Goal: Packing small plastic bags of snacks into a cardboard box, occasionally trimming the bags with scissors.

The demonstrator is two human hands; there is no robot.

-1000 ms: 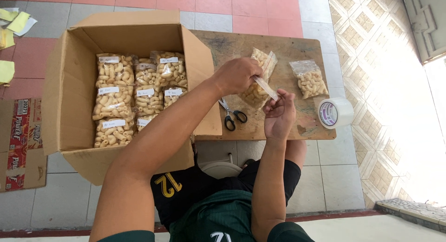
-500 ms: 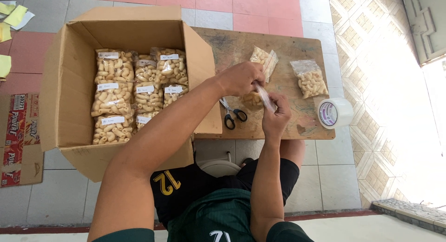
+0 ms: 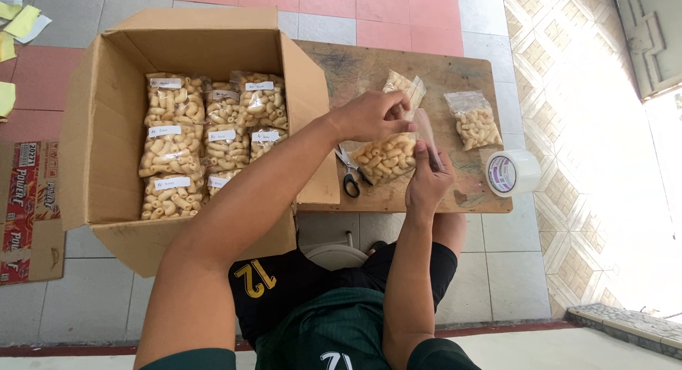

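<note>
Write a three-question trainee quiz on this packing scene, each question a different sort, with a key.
1. Multiple choice: what do both hands hold? A) a roll of tape B) a clear bag of curled snacks C) scissors
2. True or false: the cardboard box is packed with labelled snack bags.
3. Fill in: right of the loose bags on the table sits a white roll of ____.

Key:
1. B. The left hand and right hand grip the held bag above the scissors.
2. True. The cardboard box holds rows of labelled bags.
3. Tape. The tape roll lies at the edge of the wooden table, near a loose bag.
</note>
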